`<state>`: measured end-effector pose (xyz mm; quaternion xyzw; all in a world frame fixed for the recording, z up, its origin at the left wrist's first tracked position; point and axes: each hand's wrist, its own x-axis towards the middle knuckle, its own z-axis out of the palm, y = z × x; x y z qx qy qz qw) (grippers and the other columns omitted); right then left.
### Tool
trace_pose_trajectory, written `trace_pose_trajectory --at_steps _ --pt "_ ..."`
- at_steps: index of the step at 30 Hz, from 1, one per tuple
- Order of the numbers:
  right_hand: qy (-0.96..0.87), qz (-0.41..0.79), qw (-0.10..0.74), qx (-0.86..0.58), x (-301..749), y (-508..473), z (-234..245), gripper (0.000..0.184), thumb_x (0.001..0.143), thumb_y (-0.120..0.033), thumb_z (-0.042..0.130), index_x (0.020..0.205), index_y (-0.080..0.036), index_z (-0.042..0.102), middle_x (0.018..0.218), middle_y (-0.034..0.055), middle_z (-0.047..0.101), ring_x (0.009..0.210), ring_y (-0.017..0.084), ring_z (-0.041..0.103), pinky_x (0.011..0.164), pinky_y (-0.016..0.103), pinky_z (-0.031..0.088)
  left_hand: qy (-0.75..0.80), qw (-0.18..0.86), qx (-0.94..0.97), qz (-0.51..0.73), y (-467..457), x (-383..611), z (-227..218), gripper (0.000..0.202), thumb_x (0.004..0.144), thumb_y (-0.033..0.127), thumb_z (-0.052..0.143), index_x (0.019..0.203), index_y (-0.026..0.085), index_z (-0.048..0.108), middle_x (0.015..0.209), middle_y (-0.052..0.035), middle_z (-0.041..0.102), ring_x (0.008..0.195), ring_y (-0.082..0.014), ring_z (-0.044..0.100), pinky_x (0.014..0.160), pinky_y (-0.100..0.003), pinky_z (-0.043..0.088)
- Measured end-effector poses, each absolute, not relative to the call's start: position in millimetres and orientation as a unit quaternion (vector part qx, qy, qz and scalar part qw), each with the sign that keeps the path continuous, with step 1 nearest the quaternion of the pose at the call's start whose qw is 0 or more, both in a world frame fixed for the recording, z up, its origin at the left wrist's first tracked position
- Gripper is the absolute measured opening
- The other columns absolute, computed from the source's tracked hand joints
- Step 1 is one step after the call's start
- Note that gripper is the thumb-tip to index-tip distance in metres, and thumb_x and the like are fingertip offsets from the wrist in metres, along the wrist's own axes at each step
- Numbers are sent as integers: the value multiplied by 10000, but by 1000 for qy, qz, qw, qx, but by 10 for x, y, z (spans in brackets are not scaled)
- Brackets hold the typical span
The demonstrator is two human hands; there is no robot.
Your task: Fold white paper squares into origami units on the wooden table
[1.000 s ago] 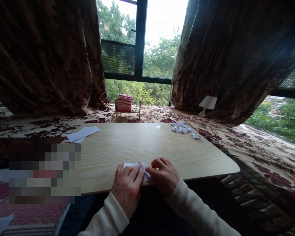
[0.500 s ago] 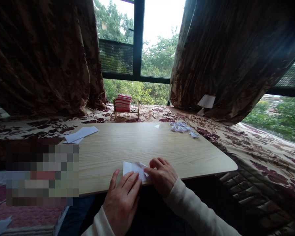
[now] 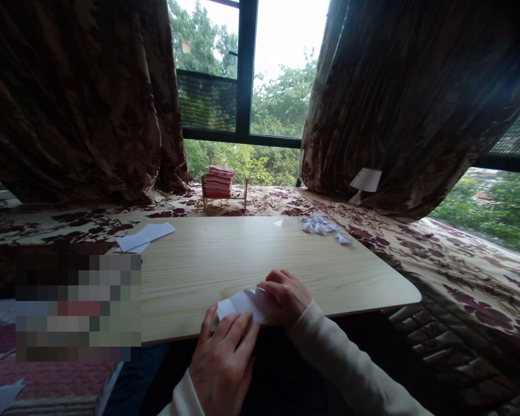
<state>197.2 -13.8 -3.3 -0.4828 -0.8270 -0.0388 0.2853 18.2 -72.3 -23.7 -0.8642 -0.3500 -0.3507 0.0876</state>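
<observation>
A partly folded sheet of white paper [image 3: 238, 304] lies at the front edge of the pale wooden table [image 3: 190, 271]. My left hand [image 3: 225, 352] spreads its fingers over the paper's near side and holds it down on the tabletop. At the paper's right end, my right hand [image 3: 288, 297] has its fingers bent, gripping the edge; its thumb is hidden. Creases show along the upper part of the paper. Toward the far right of the table sit several small folded paper pieces [image 3: 318, 225], with one more folded piece [image 3: 344, 238] just in front of them.
White paper strips [image 3: 149, 236] lie at the table's far left corner. A small white paper triangle [image 3: 278, 223] rests near the back edge. Behind the table are a little rack with red-striped folded cloths [image 3: 218, 182] and a small white lamp [image 3: 366, 180]. A blurred-out patch [image 3: 78, 309] covers the left.
My right hand has shifted slightly and now covers more of the paper's right end. The paper has turned a little, its left end lower. My left hand has moved slightly right.
</observation>
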Motion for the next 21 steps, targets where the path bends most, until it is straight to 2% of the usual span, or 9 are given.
trace_pose_trajectory --at_steps 3,6,9,11,14,17,21 --pt "-821 -31 306 -482 1993 -25 -67 196 765 -137 514 862 -212 667 775 44 593 748 159 499 696 262 405 -354 46 -863 -358 -694 164 -135 344 769 263 475 1096 196 558 1030 -59 637 947 -211 537 1022 -477 155" --pt "-823 -24 306 -477 1997 28 -81 206 768 -140 508 865 -217 673 783 45 602 754 161 507 701 265 411 -390 -2 -851 -351 -516 86 -1 271 799 300 448 987 190 608 994 -59 652 927 -200 552 996 -471 206" --pt "-824 -19 303 -478 1993 33 -72 210 757 -131 516 860 -219 677 784 42 609 755 161 512 694 263 412 -408 -38 -858 -309 -280 8 91 296 849 282 356 973 205 613 1032 -46 644 985 -197 535 958 -478 250" --pt "-823 -17 301 -482 1991 33 -56 206 748 -125 525 853 -213 679 780 43 611 759 162 515 689 262 411 -407 -25 -868 -282 -191 -3 114 303 848 302 355 993 210 606 1090 -52 618 1040 -215 502 951 -491 246" --pt "-819 -7 298 -491 1991 44 -13 186 740 -122 536 831 -197 681 769 45 610 758 162 523 691 260 409 -399 0 -880 -257 -266 49 115 302 797 385 440 966 203 612 1084 -64 613 1016 -234 506 939 -484 260" --pt "-812 15 294 -504 1992 64 33 142 753 -149 537 754 -176 676 716 36 591 712 150 531 656 249 408 -383 14 -880 -281 -514 117 114 400 689 476 542 955 186 615 1000 -71 634 922 -239 533 941 -480 252" --pt "-812 47 286 -506 1988 94 40 111 740 -177 561 690 -172 660 675 19 577 672 141 541 614 235 401 -337 -13 -890 -305 -709 103 110 440 618 437 612 977 183 595 983 -56 641 911 -236 526 955 -450 239"
